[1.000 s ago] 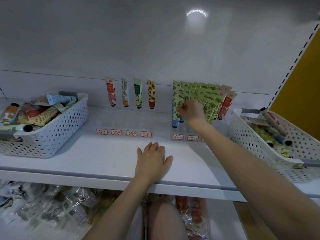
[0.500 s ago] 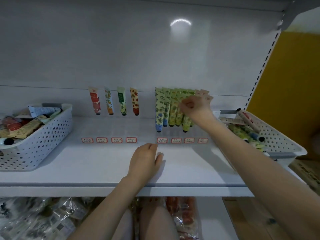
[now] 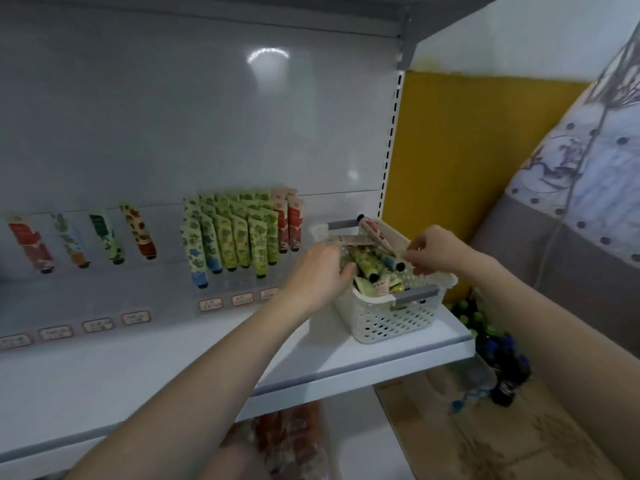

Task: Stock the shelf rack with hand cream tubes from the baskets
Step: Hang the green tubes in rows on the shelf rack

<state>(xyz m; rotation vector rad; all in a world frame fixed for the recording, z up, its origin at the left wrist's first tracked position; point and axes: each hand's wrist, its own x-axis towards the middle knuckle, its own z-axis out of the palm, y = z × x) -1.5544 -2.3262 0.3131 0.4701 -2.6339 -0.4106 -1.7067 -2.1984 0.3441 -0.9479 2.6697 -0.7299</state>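
Both left hand [image 3: 317, 271] and right hand [image 3: 438, 251] in basket [image 3: 388, 322], fingers' hold unclear; labels [image 3: 210, 304] blurred.

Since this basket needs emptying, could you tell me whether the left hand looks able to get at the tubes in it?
Probably yes. The left hand is at the open top of the basket, right beside the tubes; nothing covers them, and the right hand is at the other side.
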